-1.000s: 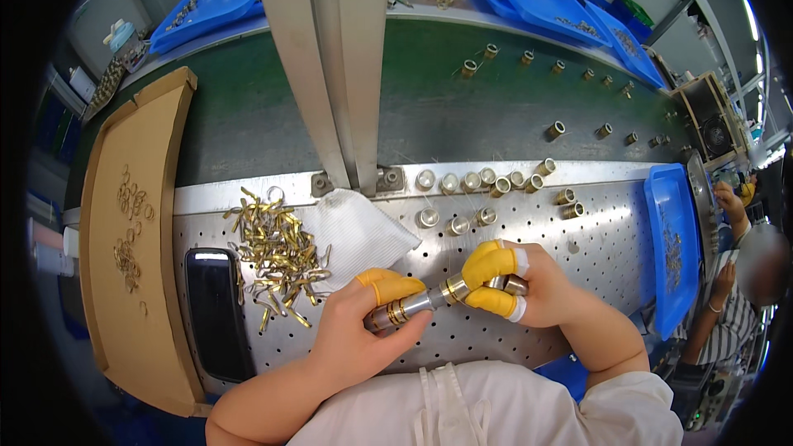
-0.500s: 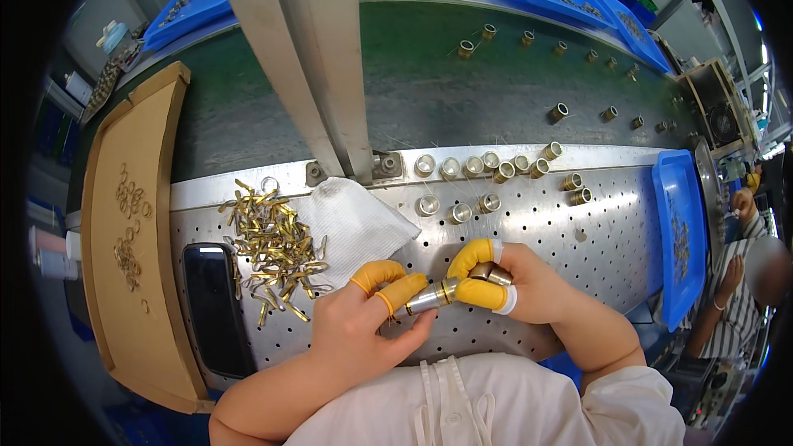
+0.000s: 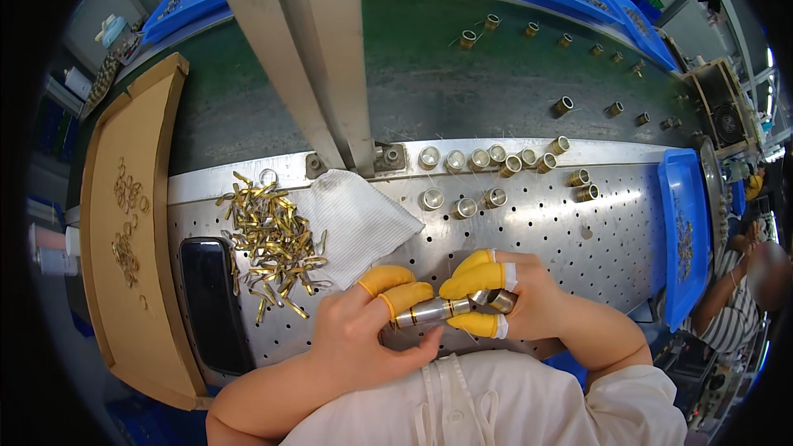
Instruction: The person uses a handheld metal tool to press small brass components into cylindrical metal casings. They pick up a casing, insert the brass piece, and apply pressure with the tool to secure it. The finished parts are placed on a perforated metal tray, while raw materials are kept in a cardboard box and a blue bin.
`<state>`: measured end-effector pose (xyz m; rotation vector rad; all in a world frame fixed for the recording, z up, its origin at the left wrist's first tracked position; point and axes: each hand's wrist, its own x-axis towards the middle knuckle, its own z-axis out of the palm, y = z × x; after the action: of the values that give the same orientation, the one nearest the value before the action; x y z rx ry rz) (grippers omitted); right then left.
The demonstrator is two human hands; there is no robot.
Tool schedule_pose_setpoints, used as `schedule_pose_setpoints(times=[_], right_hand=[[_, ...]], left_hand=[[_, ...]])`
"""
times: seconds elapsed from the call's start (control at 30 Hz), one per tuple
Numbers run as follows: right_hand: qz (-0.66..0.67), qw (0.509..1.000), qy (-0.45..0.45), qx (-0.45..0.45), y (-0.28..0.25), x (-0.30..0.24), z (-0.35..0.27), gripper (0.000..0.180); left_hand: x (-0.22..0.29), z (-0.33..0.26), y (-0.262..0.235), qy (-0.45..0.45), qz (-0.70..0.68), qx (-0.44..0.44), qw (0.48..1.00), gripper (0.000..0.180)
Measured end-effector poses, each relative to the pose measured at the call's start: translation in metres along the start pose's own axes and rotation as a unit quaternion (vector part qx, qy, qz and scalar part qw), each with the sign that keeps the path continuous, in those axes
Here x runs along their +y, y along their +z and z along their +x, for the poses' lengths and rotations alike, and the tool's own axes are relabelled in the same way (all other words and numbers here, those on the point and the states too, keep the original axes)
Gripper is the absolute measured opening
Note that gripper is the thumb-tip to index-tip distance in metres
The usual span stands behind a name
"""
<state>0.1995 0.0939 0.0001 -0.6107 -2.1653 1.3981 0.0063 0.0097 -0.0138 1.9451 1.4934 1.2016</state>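
Wears cream short-sleeved cloth top [image 3: 533,396], thin matching straps [image 3: 429,388], round button [image 3: 455,416]; yellow finger covers [image 3: 410,293] on left hand [image 3: 357,320], white-cuffed yellow ones [image 3: 481,277] on right hand [image 3: 535,296].

On your counter [image 3: 529,239], the box [image 3: 136,136] lies along the left edge, with rings [image 3: 125,258] in it. Right of it is the phone [image 3: 216,306], then the clips [image 3: 273,235]. The cloth [image 3: 359,215] lies right of the clips, before the post [image 3: 326,58] at the far edge. Cups [image 3: 465,209] are right of the post, near this edge; the tray [image 3: 679,306] lies at the right edge. The belt [image 3: 462,99], with other cups [image 3: 468,39], lies behind the far edge. Before the cloth and cups, your left hand [image 3: 355,322] and right hand [image 3: 533,301] have the tube [image 3: 431,312] between them
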Motion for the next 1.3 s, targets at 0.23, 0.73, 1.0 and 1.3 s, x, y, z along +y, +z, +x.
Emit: schedule_pose_setpoints(times=[0.23, 0.73, 1.0, 1.3], right_hand=[[-0.060, 0.998, 0.029, -0.005, 0.000, 0.000, 0.002, 0.035], [0.371, 0.917, 0.038, 0.143, -0.063, -0.030, -0.194, 0.013], [0.288, 0.907, 0.289, -0.105, -0.082, 0.025, -0.268, 0.033], [-0.358, 0.719, 0.523, 0.286, -0.070, 0.236, -0.459, 0.023]], left_hand=[[0.005, 0.003, 0.003, -0.014, -0.015, -0.014, 1.000, 0.052], [0.050, -0.016, -0.097, -0.134, 0.157, 0.022, 0.978, 0.056], [-0.013, -0.086, -0.268, -0.232, 0.522, 0.087, 0.816, 0.051], [-0.078, -0.106, -0.370, -0.384, 0.598, -0.048, 0.702, 0.048]])
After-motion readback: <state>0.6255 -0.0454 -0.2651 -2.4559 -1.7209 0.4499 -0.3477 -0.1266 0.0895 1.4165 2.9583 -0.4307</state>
